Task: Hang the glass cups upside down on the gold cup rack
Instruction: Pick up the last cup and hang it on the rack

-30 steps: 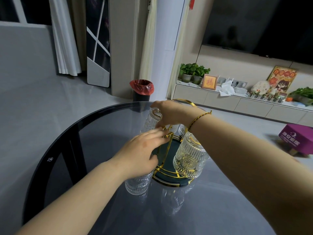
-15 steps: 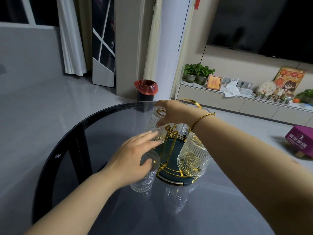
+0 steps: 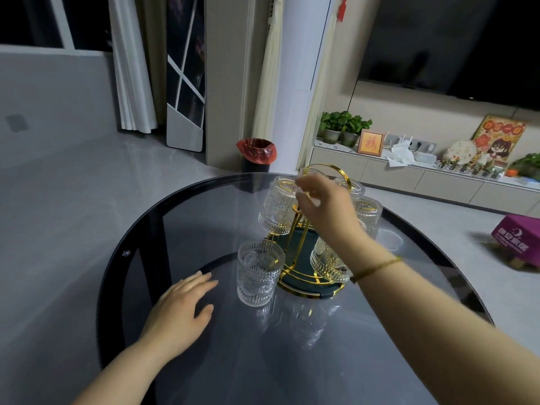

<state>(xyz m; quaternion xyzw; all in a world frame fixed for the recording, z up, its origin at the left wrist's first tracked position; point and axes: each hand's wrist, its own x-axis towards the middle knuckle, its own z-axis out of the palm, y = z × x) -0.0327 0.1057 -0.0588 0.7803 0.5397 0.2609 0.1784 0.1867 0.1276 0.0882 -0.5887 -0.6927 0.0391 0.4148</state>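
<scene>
The gold cup rack stands on a dark green round base on the glass table. Several ribbed glass cups hang upside down on it: one on the left, one on the right, one low at the front. My right hand reaches over the rack, and its fingertips pinch the upturned base of the left hung cup. Another glass cup stands upright on the table just left of the rack. My left hand lies flat on the table, apart from that cup, fingers spread.
The round dark glass table has a black rim close on the left. On the floor beyond are a bin with a red bag and a purple box. A low cabinet with plants runs along the back wall.
My left hand has let go of the upright cup and drawn back toward me onto the table. My right hand stays on the left hung cup.
</scene>
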